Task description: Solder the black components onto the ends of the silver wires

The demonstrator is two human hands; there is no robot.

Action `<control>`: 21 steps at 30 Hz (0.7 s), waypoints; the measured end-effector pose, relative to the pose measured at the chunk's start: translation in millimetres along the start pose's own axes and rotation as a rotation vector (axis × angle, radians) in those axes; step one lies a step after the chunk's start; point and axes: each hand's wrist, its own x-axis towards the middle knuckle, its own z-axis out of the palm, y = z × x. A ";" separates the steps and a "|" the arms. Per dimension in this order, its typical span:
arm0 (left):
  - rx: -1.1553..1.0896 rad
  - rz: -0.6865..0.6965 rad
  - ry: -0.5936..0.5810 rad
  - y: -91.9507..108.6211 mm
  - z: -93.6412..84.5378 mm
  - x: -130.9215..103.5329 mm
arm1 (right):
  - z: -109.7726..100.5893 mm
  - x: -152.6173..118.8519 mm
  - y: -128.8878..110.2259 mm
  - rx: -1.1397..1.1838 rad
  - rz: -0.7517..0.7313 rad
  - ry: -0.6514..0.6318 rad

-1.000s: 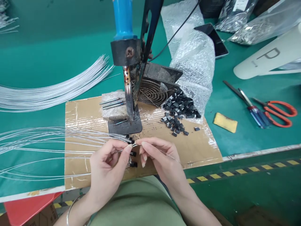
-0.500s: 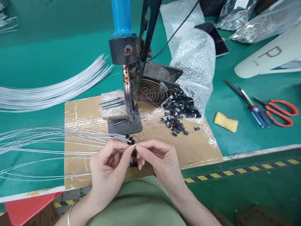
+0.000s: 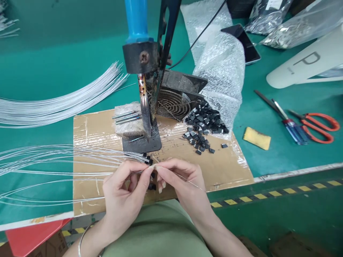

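Wire (image 3: pixel 190 182), pinched in the grip of both left hand (image 3: pixel 123 192) and right hand (image 3: pixel 189 189) above the near side of the cardboard (image 3: pixel 226 171), could be bent by uneven pressure at the hidden contact.

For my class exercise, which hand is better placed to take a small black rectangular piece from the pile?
Probably the right hand: it is nearer the pile than the left hand, though it holds thin pale wire.
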 end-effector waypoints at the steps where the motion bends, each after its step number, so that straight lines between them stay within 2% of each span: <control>1: 0.005 0.008 -0.005 -0.2 -0.2 -0.3 | -0.6 0.5 -0.2 0.005 0.007 -0.006; 10: 0.094 0.073 -0.043 -1.4 -4.2 -2.4 | -8.6 7.2 -8.4 0.030 0.111 -0.081; 21: 0.069 0.072 -0.015 -2.7 -0.2 -0.5 | -10.7 6.3 -0.7 0.035 0.071 -0.099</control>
